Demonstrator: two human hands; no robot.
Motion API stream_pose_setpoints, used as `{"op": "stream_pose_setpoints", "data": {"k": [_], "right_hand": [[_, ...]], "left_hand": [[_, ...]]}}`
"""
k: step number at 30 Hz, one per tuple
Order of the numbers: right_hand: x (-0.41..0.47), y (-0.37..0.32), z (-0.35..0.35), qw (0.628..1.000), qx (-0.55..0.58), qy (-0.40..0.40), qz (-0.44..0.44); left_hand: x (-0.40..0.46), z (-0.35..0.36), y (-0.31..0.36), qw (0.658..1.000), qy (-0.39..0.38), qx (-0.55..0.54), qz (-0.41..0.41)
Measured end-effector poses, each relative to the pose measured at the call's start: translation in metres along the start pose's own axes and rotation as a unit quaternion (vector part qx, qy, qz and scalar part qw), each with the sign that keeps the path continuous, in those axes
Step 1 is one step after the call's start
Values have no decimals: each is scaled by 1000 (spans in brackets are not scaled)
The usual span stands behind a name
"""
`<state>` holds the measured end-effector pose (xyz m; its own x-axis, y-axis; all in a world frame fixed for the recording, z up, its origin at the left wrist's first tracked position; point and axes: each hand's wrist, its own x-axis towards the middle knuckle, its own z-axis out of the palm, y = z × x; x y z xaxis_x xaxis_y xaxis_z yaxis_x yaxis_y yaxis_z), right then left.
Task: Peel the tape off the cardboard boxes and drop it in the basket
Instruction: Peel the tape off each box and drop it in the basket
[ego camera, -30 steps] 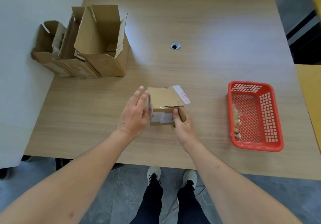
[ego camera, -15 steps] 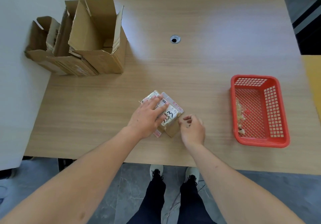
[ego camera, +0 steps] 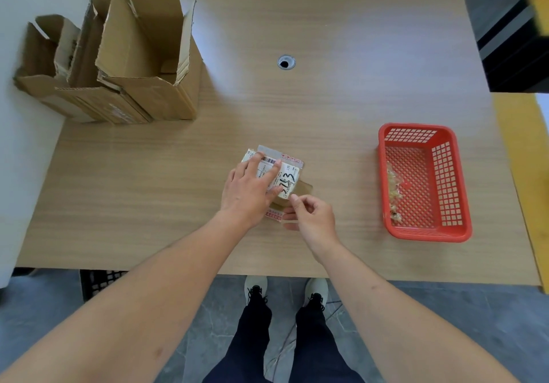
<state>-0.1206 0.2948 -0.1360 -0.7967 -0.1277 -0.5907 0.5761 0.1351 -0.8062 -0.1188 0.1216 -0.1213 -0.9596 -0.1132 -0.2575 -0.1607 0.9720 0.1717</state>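
Note:
A small cardboard box point(ego camera: 286, 178) with a white shipping label lies label-up on the table near its front edge. My left hand point(ego camera: 251, 188) presses flat on its top with the fingers spread. My right hand point(ego camera: 312, 216) sits at the box's near right corner, thumb and forefinger pinched on a strip of clear tape point(ego camera: 292, 197) at the box's edge. A red plastic basket point(ego camera: 454, 174) stands to the right, with crumpled tape scraps point(ego camera: 393, 192) along its left inside wall.
Several opened cardboard boxes point(ego camera: 142, 61) stand together at the table's back left, against a white wall. A round cable hole point(ego camera: 286, 62) sits in the wooden table point(ego camera: 326, 109). My legs and shoes show below the table's front edge.
The box went from standing on edge between both hands to lying label-up under my left hand. My right hand moved to its near right corner and pinched the tape.

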Motion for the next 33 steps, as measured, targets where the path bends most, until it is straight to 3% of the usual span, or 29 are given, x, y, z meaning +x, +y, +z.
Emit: {"op": "stream_pose_setpoints", "data": {"k": [10,16,21,27,33], "right_hand": [[3,-10,-12,993,-94,37,-53],[7,-11,-5,997,-48,29,-55],[13,-6,1,999,-14,-25,-47],[23,-8,4,994,-13,77,-74],[21,-4,7,991,-1,100,-90]], "left_hand": [[-1,5,1,999,5,-34,-16],[1,3,0,1000,7,-26,-13],[-1,7,0,999,5,-43,-19],[-4,7,-3,998,5,-59,-7],[-11,6,-10,995,-11,-95,13]]}}
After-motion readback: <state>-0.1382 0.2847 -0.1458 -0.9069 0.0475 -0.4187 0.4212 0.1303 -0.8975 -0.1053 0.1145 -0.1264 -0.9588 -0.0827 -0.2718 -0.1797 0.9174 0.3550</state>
